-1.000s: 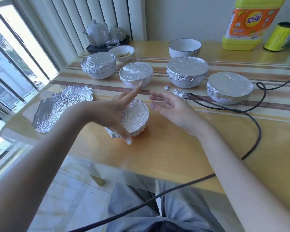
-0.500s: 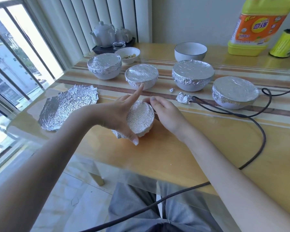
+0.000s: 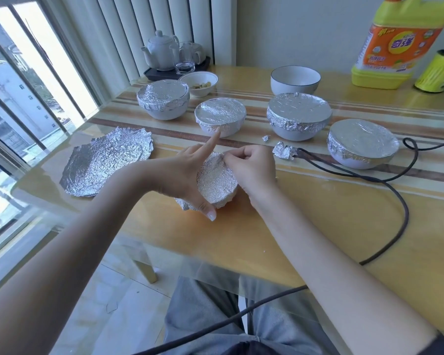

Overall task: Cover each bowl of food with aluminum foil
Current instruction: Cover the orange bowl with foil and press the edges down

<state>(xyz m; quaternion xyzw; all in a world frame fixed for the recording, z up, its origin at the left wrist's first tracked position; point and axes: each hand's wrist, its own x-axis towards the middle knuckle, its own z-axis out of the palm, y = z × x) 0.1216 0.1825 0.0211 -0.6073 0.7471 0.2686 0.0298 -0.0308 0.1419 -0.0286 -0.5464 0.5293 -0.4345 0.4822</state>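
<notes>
A small bowl wrapped in crinkled foil (image 3: pixel 217 181) sits tilted on the table in front of me. My left hand (image 3: pixel 183 175) cups its left side, thumb under the rim and index finger pointing up. My right hand (image 3: pixel 251 167) pinches the foil at the bowl's far right rim. Behind stand several foil-covered bowls, among them a left one (image 3: pixel 163 98), a middle one (image 3: pixel 220 116) and a right one (image 3: pixel 363 142). A loose crumpled foil sheet (image 3: pixel 108 160) lies flat at the left. Two uncovered bowls stand at the back, one with food (image 3: pixel 199 83) and one white (image 3: pixel 295 79).
A black cable (image 3: pixel 385 185) loops across the table's right side and down past my lap. Foil scraps (image 3: pixel 283 151) lie beside it. A tea set on a dark tray (image 3: pixel 174 57) stands back left, a yellow jug (image 3: pixel 397 44) and a yellow-green roll (image 3: pixel 437 73) back right.
My right hand moved in from open and apart to the bowl's right rim and closed its fingers on the foil. My left hand stayed cupped on the bowl.
</notes>
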